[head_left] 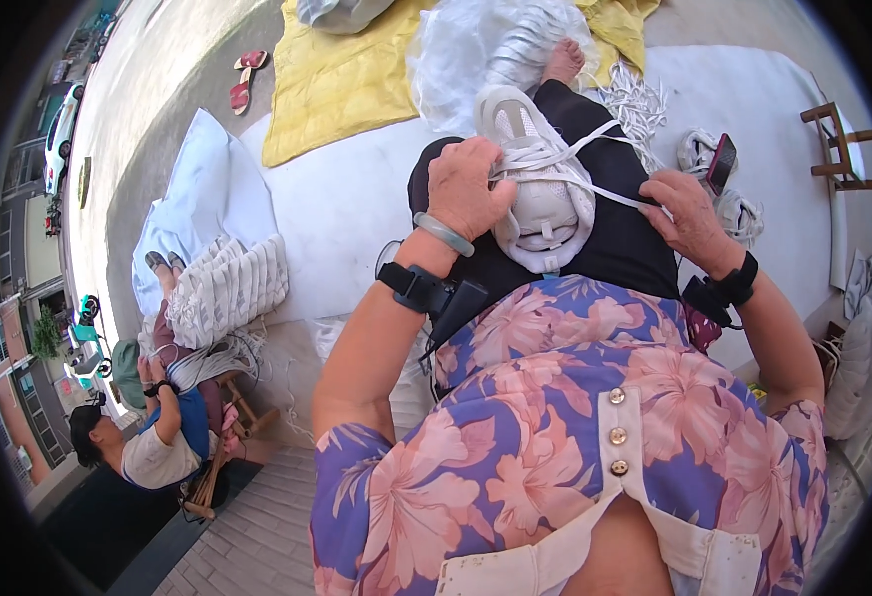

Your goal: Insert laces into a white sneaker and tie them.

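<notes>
A white sneaker (543,214) lies across my lap, its toe pointing away from me and its heel opening close to my belly. My left hand (464,184) is closed on the sneaker's left edge beside the eyelets; its fingertips are partly hidden. Off the sneaker's right side, my right hand (689,214) pinches a white shoelace (615,197). That lace is pulled taut between the sneaker and my fingers. Another strand loops loosely over the tongue and out to the right above it.
A pile of white laces (634,104) lies beyond my knee. White shoes (739,217) and a dark phone (721,164) rest on the right. Clear plastic (446,70) covers stacked shoes ahead, over a yellow sheet (341,84). At left, another person (158,437) sits by a row of shoes (227,288).
</notes>
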`<state>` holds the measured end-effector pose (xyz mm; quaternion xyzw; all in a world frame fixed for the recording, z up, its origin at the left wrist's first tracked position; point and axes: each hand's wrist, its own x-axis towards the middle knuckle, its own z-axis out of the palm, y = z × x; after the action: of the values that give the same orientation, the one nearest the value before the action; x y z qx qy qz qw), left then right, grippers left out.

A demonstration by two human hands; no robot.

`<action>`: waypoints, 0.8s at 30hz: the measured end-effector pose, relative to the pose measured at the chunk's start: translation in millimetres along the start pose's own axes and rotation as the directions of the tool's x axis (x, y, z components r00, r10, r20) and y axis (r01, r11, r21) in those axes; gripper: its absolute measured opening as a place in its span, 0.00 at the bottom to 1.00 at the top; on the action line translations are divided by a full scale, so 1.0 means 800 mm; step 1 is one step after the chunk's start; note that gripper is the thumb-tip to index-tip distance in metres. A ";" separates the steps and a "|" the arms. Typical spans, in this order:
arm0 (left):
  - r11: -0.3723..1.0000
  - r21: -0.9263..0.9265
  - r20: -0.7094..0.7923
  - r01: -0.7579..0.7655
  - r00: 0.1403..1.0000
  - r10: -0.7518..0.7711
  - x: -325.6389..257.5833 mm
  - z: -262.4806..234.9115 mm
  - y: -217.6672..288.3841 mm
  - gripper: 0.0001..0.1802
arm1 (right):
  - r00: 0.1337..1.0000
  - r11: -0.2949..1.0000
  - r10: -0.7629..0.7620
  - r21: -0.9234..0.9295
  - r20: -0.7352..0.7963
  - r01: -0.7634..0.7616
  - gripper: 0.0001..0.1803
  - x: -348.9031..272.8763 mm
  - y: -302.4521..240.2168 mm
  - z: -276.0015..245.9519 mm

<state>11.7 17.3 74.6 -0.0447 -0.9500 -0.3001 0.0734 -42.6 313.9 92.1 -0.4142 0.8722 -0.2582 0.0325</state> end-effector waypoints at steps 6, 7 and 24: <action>0.992 0.125 -0.184 -0.021 0.982 0.044 0.006 0.028 0.009 0.06 | 0.993 0.994 -0.078 0.079 0.084 0.071 0.21 0.043 -0.028 0.025; 0.991 0.128 -0.220 -0.027 0.974 0.055 0.006 0.030 0.006 0.05 | 0.984 0.996 -0.057 0.080 0.170 0.044 0.21 0.046 -0.032 0.026; 0.783 -0.571 -0.361 0.247 0.781 -0.510 -0.003 0.001 -0.029 0.06 | 0.962 0.924 0.191 0.295 0.196 -0.244 0.08 0.033 -0.042 -0.013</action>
<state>11.3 -1.3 60.6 0.2156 -0.7767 -0.5422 0.2372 -39.3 281.2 121.1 -0.3237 0.8546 -0.3544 0.1984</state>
